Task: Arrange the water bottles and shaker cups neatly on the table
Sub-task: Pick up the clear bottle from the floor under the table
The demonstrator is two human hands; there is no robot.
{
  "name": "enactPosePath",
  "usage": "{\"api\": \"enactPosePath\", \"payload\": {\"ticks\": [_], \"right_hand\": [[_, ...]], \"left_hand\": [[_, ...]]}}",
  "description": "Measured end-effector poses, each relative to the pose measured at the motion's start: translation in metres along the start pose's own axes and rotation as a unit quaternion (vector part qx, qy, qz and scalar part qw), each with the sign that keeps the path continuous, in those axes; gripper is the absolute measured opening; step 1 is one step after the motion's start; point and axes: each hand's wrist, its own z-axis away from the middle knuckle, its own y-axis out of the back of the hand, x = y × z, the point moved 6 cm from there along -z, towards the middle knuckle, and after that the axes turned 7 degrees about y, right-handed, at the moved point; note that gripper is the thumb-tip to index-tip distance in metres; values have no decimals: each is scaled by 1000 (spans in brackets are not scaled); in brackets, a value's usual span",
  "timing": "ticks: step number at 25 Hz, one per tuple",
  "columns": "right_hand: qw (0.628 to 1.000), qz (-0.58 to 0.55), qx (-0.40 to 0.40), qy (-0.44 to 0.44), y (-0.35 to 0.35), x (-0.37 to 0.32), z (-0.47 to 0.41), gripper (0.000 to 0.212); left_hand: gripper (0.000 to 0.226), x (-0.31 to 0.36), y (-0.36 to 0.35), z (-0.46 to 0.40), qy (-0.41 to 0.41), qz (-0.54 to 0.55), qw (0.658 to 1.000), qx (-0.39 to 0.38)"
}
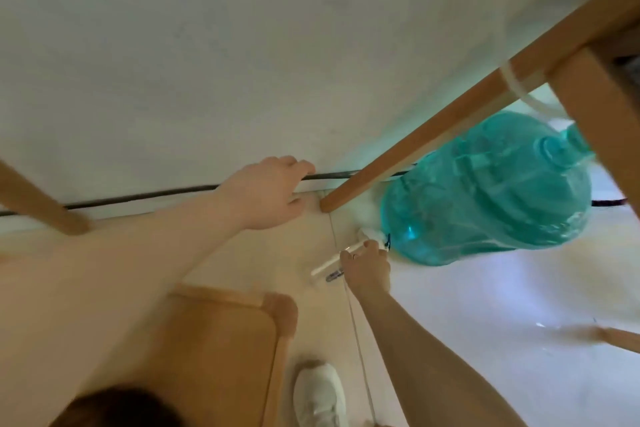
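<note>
At the far left a wooden leg (pixel 45 203) is seen slanting down to the floor (pixel 485 322), and a dark cable (pixel 138 197) is laid along the foot of the pale wall (pixel 207 45). In the lower left a rounded wooden seat (pixel 221 340) is visible, with a white shoe (pixel 320 393) planted on the floor just beside it. The left hand (pixel 268 192) is stretched toward the wall base, its grip loosely curled with the fingers apart from the thumb, nothing being held; the fingertips are placed at the cable, though whether it is touched cannot be told. To the right, a slanting wooden leg (pixel 433 135) of the surface overhead is met by the floor just beside that hand. The right hand (pixel 367 267) is lowered near the floor, its grip clamped on a thin white stick-like object (pixel 329 262), blurred beyond identification, with a small dark item (pixel 334 276) beneath it. A white lump (pixel 372 235) lies just above the knuckles. Farther right, a large teal water bottle (pixel 485 198) is found on the floor under the surface, against the wall, close beside the right hand. A whitish tube (pixel 516 85) is looped around the leg above it, and another wooden leg (pixel 602 121) is seen at the right edge.
</note>
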Motion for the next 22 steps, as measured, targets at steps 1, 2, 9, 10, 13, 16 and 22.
{"api": "enactPosePath", "payload": {"ticks": [1, 2, 9, 10, 13, 16, 22], "right_hand": [[1000, 3, 4, -11, -14, 10, -20, 57], [1000, 2, 11, -23, -27, 20, -40, 59], [968, -183, 51, -162, -93, 64, -117, 96], [961, -210, 67, -169, -99, 68, -121, 103], [934, -289, 92, -187, -104, 74, -123, 112], [922, -373, 36, -100, -88, 52, -103, 117], [930, -276, -90, 224, 10, -84, 27, 107]], "left_hand": [[51, -5, -13, -16, -4, -23, 1000, -15], [51, -9, -25, -30, -8, -37, 999, -26], [47, -17, -85, -84, -38, -75, 993, -85], [47, -19, -89, -86, -36, -71, 993, -90], [46, -26, -92, -87, -22, -66, 993, -96], [47, -27, -64, -74, -6, -41, 995, -87], [48, -17, 54, 28, 28, 87, 996, -24]]}}
